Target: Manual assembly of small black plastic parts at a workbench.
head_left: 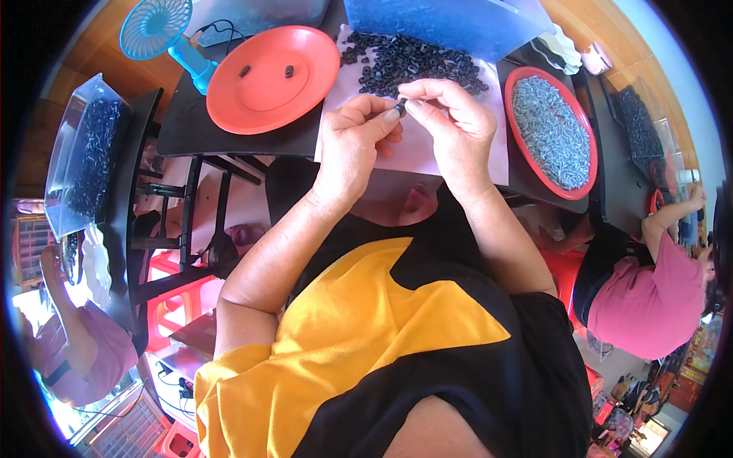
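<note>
My left hand [359, 137] pinches a small black plastic part [401, 107] between thumb and fingers, above the near side of a white sheet. My right hand [452, 126] meets it there, thumb and forefinger pressed together at the same part; whether a screw is between them is too small to tell. Beyond both hands a heap of small black parts [420, 65] is spread over the sheet [489, 156]. To the left, an orange-red plate [267, 107] carries two small black pieces. On the right stands a red tray [510, 114] full of silvery screws [550, 130].
A blue handheld fan [179, 46] stands behind the plate. A clear blue bin [450, 23] sits at the back. Clear boxes of black parts [92, 153] are at far left and right. Co-workers sit on either side, one in a pink shirt [649, 305].
</note>
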The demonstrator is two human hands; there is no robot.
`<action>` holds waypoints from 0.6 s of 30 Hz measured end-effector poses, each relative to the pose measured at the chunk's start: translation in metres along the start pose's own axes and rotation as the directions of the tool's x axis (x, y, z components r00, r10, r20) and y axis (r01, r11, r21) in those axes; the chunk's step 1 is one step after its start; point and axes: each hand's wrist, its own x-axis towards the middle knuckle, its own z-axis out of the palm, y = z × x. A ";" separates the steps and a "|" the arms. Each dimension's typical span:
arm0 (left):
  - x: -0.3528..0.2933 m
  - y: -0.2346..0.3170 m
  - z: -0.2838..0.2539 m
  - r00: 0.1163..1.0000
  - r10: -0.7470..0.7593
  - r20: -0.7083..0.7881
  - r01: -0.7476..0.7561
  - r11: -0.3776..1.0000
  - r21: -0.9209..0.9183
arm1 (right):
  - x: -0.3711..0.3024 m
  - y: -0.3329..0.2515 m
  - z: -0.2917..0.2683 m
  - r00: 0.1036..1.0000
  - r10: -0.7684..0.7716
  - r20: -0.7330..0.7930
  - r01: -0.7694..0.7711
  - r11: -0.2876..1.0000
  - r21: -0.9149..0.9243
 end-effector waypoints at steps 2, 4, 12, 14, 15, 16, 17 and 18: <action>0.000 -0.001 -0.001 1.000 0.017 0.001 -0.017 1.000 0.002 | 0.003 -0.001 -0.003 1.000 0.008 0.030 -0.007 0.999 -0.034; 0.001 -0.003 0.000 1.000 0.020 -0.004 -0.020 1.000 0.023 | 0.007 -0.003 -0.005 0.998 0.016 0.059 -0.012 0.998 -0.068; -0.001 -0.005 0.004 0.997 0.072 -0.014 -0.070 0.993 0.098 | 0.023 -0.016 -0.012 0.968 -0.008 0.251 0.072 0.966 -0.249; -0.002 -0.006 0.005 0.997 0.079 -0.008 -0.077 0.992 0.101 | 0.024 -0.019 -0.012 0.947 -0.123 0.297 0.221 0.920 -0.322; -0.002 -0.007 0.006 0.997 0.079 -0.012 -0.077 0.992 0.098 | 0.025 -0.020 -0.011 0.908 -0.232 0.349 0.364 0.848 -0.385; -0.003 -0.008 0.006 0.996 0.087 -0.008 -0.086 0.991 0.101 | 0.025 -0.021 -0.011 0.906 -0.231 0.354 0.366 0.848 -0.383; -0.003 -0.008 0.006 0.995 0.096 -0.005 -0.095 0.990 0.103 | 0.025 -0.021 -0.010 0.882 -0.277 0.381 0.426 0.814 -0.394; -0.003 -0.008 0.006 0.995 0.096 -0.007 -0.095 0.990 0.100 | 0.025 -0.022 -0.010 0.854 -0.322 0.408 0.485 0.776 -0.403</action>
